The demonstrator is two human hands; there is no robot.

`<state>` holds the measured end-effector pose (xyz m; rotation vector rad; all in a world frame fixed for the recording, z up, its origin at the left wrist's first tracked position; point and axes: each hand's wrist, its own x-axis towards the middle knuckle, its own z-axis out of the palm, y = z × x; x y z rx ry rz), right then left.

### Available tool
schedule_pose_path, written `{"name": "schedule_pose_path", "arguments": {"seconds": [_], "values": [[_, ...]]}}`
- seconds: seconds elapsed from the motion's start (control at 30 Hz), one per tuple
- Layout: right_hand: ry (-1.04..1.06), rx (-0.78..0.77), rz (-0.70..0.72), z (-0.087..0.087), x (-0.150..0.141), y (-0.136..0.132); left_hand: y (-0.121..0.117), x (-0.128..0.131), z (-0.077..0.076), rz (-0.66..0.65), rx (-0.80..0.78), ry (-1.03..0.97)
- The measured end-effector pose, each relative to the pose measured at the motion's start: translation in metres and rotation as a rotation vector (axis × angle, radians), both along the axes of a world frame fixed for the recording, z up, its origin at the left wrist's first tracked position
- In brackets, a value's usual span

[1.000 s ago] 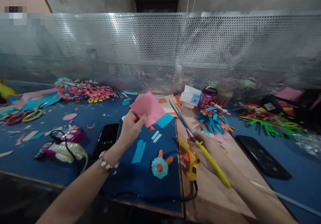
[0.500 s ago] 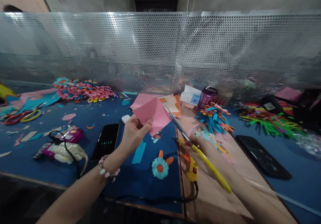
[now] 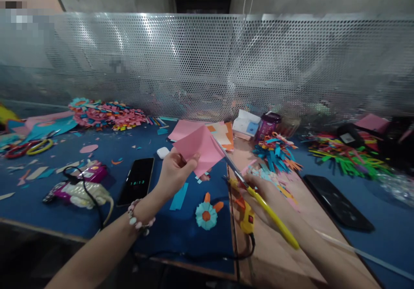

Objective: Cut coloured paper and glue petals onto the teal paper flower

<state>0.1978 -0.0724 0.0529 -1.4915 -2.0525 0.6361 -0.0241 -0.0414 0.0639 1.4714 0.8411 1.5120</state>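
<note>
A creased sheet of pink paper (image 3: pixel 200 149) is pinched between the thumb and fingers of my left hand (image 3: pixel 176 168), held above the table. My right hand (image 3: pixel 263 194) grips yellow-handled scissors (image 3: pixel 273 218), whose blades lie along the right edge of the pink paper. Whether they cut into it, I cannot tell. Below the paper, a light-blue paper flower (image 3: pixel 206 215) with an orange centre and two orange petals lies on the blue table. A yellow glue gun (image 3: pixel 247 218) rests under my right hand, partly hidden by it.
Left lie a phone (image 3: pixel 137 181), a purple-and-white glue gun (image 3: pixel 86 192), another pair of scissors (image 3: pixel 40 146) and a heap of paper strips (image 3: pixel 110 116). Right are a dark phone (image 3: pixel 338 202) and coloured strip bundles (image 3: pixel 276 153). A perforated metal screen (image 3: pixel 207 64) stands behind.
The pink paper has shifted slightly to the right along with my left hand, so its right edge sits closer along the scissor blades. My right hand is nearly still.
</note>
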Motion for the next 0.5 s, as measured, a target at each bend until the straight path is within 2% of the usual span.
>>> {"name": "schedule_pose_path", "arguments": {"seconds": [0.2, 0.5], "values": [[-0.005, 0.047, 0.003, -0.0039, 0.0010, 0.0003, 0.0000, -0.0005, -0.0025, 0.017, -0.004, 0.002], [-0.003, 0.037, 0.007, -0.0053, 0.0008, 0.0017, -0.0020, -0.0009, -0.0025, -0.050, 0.009, 0.039]]}}
